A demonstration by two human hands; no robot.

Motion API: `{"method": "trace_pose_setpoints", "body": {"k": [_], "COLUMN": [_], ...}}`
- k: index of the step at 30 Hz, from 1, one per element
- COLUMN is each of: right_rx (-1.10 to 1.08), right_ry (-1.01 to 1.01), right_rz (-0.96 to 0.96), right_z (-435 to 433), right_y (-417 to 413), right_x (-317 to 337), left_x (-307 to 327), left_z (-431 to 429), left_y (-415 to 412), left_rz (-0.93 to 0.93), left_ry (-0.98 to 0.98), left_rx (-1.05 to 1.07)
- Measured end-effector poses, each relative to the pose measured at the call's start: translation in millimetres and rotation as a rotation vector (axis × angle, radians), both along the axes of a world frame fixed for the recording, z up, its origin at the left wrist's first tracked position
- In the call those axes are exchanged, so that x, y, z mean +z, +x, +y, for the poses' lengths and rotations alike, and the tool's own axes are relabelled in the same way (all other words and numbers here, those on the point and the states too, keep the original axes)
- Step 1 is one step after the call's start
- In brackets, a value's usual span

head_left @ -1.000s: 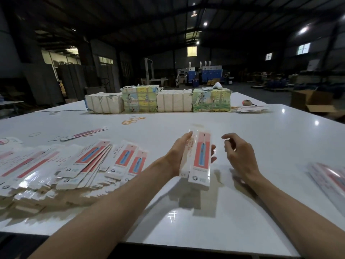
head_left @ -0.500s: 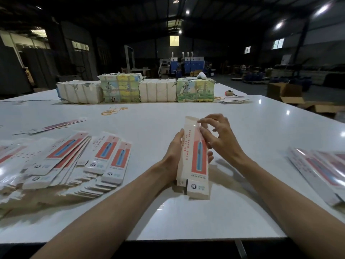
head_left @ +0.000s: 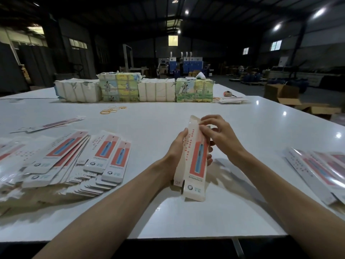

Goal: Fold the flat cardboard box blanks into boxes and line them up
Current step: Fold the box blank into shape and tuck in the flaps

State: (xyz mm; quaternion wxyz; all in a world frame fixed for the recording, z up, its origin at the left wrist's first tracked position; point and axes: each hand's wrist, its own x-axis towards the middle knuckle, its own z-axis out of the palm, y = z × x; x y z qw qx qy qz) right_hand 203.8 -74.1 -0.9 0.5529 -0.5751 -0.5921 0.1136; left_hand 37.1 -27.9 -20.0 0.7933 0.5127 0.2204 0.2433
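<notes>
Right hand [head_left: 220, 135]: fingers [head_left: 206, 119] curled, pinching the flap at the far end of the box [head_left: 195, 159]. Left hand [head_left: 176, 152] grips the box at mid-length, thumb along its left side, fingertips showing past the right edge. The box is partly formed with its long axis pointing away, held over the white tabletop [head_left: 252, 131] near the front centre, with its shadow beneath. To the left is a fanned pile of flat blanks [head_left: 74, 156], and more blanks [head_left: 321, 169] lie at the right edge. Farther out are loose rubber bands [head_left: 112, 110], then a row of wrapped bundles [head_left: 134, 87].
</notes>
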Motion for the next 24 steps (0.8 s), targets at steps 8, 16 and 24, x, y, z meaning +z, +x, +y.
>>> {"method": "trace_pose_setpoints", "body": {"k": [8, 16, 24], "right_rx": [0.113, 0.208, 0.163], "right_ry": [0.04, -0.076, 0.033], "right_rz": [0.393, 0.321, 0.261], "right_z": [-3.8, -1.7, -12.9], "right_y": [1.1, -19.3, -20.2], "right_x": [-1.7, -19.7, -9.4], "left_x": [5.7, -3.9, -6.1], "left_z": [-5.2, 14.0, 7.7], "left_y": [10.5, -1.1, 6.5], "left_rz": [0.009, -0.181, -0.086], "left_ry": [-0.148, -0.153, 0.173], "left_rx": [-0.018, 0.061, 0.283]}}
